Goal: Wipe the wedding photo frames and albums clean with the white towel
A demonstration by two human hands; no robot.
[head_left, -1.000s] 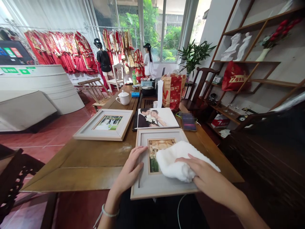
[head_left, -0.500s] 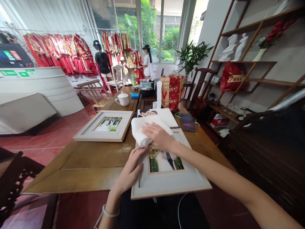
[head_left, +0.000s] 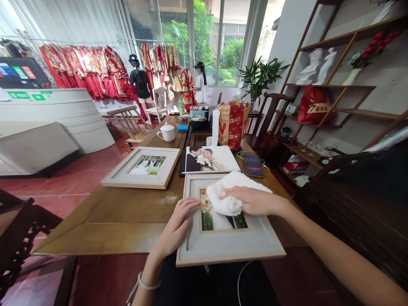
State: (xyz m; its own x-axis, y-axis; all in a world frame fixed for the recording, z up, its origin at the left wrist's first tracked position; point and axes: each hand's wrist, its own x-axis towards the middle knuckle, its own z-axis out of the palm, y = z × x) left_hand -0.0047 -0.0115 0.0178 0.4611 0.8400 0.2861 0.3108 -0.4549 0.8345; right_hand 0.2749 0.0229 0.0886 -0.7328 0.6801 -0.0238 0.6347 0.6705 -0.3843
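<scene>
One fluffy cloth (head_left: 234,180) in R fingers (head_left: 234,192); L fingers (head_left: 187,204) on rect. frame (head_left: 228,245).

The cloth (head_left: 228,181) is white, the frame (head_left: 229,258) beige.

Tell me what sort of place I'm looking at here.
Probably a wedding-photo studio or costume-hire shop: rows of red-and-gold garments hang at the back, a large print shows a couple in formal wear, and a framed photo lies left of it.

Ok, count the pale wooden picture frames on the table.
2: the near frame, partly covered by the left hand and white cloth, and the far frame, beyond it to the left. Others could be hidden.
</scene>
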